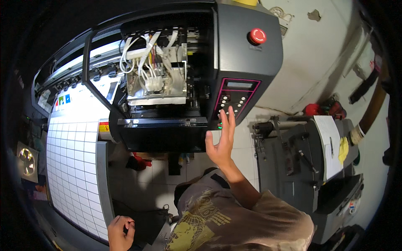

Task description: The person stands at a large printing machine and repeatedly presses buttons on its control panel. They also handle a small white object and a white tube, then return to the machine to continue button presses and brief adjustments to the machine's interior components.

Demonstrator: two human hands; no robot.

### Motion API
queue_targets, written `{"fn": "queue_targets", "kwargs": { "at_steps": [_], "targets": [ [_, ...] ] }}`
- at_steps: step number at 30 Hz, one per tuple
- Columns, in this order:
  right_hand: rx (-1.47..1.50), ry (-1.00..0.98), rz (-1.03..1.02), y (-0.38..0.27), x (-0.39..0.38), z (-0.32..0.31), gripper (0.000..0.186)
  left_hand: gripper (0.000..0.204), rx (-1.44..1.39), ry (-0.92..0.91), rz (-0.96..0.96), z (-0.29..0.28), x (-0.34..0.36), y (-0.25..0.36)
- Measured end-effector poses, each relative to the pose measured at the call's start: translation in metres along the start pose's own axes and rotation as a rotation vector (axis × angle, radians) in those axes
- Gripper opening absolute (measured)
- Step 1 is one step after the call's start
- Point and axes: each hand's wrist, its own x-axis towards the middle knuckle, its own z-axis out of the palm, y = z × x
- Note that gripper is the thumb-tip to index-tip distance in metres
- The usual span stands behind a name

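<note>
My right hand point(221, 145) reaches up to the control panel point(233, 100) on the end of a large black printer. Its index and middle fingers stretch out over the lower round white buttons, and the thumb stands apart. Whether a fingertip presses a button cannot be told. Above the buttons is a small grey display point(239, 85). My left hand point(120, 232) is loosely curled beside the dark edge of the printer's front bed, with nothing seen in it. White sheet material point(73, 167) with a printed grid of lines comes down over the bed.
A red emergency stop button point(257, 36) sits on the printer's top. Behind the open front, a print carriage point(157, 79) carries white cables and tubes. To the right stands a dark grey machine point(289, 159) with a paper sheet point(328, 144) and yellow cloth point(343, 149) on it.
</note>
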Motion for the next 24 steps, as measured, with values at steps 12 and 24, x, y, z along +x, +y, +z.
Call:
{"fn": "queue_targets", "kwargs": {
  "at_steps": [12, 24],
  "targets": [
    [0.033, 0.087, -0.006, 0.008, 0.014, -0.006, 0.078, 0.011, -0.012, -0.002, -0.006, -0.002, -0.002, 0.004],
    [-0.039, -0.013, 0.082, 0.001, 0.017, -0.018, 0.075, 0.012, 0.007, -0.016, -0.035, -0.001, -0.002, 0.002]
  ]
}}
